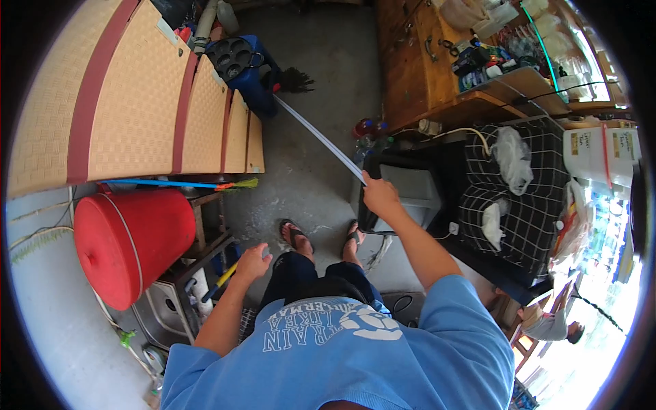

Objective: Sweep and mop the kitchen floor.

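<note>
My right hand [381, 196] is closed around the upper end of a white broom handle [322, 137]. The handle slants away over the grey floor to a red joint and dark bristles [296, 80], beside a blue plastic stool [256, 97] that bears a dark round-cupped pan [231, 57]. Near my left knee, my left hand [254, 262] hangs in the air with nothing in it, its fingers loosely bent and apart. Below the right hand is a grey bin with a black rim [410, 197].
Tan woven-look cabinets [138, 97] line the left, above a red lidded bucket [136, 241] and a steel sink [164, 312]. Plastic bottles [366, 134] stand by the wooden cabinet [410, 77]. A grid-patterned cloth [512, 205] covers a surface at right. A seated person [546, 323] is outside.
</note>
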`<action>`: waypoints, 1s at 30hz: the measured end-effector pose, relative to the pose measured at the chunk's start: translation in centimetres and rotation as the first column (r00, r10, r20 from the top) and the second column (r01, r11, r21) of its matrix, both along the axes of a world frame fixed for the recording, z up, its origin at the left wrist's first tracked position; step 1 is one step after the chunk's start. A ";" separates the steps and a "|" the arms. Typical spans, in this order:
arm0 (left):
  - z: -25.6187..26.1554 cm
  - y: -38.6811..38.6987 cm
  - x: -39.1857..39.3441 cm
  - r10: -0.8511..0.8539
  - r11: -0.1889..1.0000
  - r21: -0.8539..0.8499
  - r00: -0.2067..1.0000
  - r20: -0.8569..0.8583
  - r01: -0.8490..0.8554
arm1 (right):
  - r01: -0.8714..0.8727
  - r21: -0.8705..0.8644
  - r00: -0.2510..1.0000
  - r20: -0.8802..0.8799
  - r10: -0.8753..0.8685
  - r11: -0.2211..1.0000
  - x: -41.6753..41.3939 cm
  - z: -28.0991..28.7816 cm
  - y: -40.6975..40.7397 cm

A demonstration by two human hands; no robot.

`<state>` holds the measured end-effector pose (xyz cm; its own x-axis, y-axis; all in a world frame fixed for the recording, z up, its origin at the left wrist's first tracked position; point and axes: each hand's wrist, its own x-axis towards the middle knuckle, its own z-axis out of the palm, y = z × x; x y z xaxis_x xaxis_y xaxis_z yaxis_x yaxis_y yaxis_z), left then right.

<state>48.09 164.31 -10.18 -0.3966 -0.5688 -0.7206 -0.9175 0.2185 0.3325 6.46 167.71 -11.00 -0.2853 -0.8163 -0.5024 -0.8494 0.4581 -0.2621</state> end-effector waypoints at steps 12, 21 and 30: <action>-2.2 10.9 -15.5 0.551 0.746 0.590 0.784 -0.285 -0.310 | -0.219 0.268 0.973 0.127 0.191 0.938 -1.5 12.9 12.3; 0.1 9.5 -14.4 0.986 0.150 0.822 0.139 -0.087 -0.550 | -0.280 -0.088 0.658 0.708 0.258 0.956 12.0 9.5 13.3; 0.3 26.4 6.8 0.472 0.870 -0.240 0.869 0.146 -0.432 | -0.534 -0.024 0.527 0.772 0.355 0.845 10.4 8.1 11.3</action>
<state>54.92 190.67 -9.86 0.0739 -0.7865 -0.6132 -0.9719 -0.1946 0.1324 16.90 179.00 -2.89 0.6175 -0.5903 -0.5198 -0.5192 0.1905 -0.8332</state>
